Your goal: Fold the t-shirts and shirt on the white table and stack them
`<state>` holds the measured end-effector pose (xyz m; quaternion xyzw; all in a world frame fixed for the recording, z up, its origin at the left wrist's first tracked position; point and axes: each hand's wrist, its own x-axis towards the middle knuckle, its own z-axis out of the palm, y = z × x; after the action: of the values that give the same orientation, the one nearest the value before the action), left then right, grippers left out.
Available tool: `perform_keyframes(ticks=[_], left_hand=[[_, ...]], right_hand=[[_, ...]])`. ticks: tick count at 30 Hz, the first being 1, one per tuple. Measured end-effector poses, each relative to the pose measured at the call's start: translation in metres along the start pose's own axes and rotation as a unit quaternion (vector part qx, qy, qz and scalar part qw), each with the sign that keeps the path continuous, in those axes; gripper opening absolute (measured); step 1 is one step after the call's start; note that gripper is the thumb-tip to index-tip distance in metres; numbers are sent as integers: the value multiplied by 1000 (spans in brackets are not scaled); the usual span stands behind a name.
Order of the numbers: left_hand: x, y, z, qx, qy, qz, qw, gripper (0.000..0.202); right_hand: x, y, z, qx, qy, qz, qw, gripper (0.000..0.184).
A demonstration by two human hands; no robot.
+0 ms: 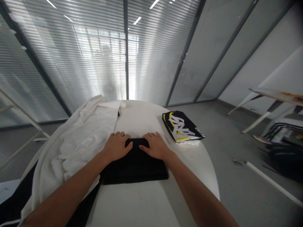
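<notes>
A black garment (139, 167), folded into a flat block, lies on the white round table (132, 205) in front of me. My left hand (117, 146) is closed over its far left edge, thumb on top and fingers just past the edge. At the far right edge my right hand (155, 145) holds it the same way, and the two thumbs point toward each other. To the left a crumpled white garment (82, 138) spreads across the table and hangs over its side. Right of my hands lies a folded black garment with a white and yellow print (181, 126).
Behind the table stands a glass partition with blinds (151, 63). A wooden-topped table (279, 96) is at the right, with bags (284, 135) below it. A white pole (272, 181) lies on the grey floor. A pale metal frame (23, 116) stands at the left.
</notes>
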<state>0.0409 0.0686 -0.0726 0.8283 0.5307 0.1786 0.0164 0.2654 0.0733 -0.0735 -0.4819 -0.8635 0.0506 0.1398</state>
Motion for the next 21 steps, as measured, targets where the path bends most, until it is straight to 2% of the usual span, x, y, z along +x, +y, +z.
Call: perform_keyframes(ticks=[4, 6, 9, 11, 14, 18, 21], left_hand=[[6, -22, -5, -67, -18, -54, 996, 34], [7, -34, -10, -151, -51, -73, 984, 35], [7, -46, -16, -335, -120, -76, 932, 37], [6, -50, -16, -415, -148, -81, 894, 34], [5, -54, -11, -466, -152, -92, 866, 30], [3, -61, -4, -511, -133, -118, 841, 29], [2, -63, -3, -543, -115, -152, 818, 27]], right_hand=[[1, 0, -5, 18, 24, -27, 999, 30], [1, 0, -8, 34, 49, -41, 997, 24], [1, 0, -9, 48, 79, -53, 994, 19], [1, 0, -9, 51, 80, -54, 994, 19], [3, 2, -6, 56, 70, -35, 995, 20], [5, 9, -3, 64, 49, 28, 996, 39], [5, 15, -5, 109, 21, 68, 992, 42]])
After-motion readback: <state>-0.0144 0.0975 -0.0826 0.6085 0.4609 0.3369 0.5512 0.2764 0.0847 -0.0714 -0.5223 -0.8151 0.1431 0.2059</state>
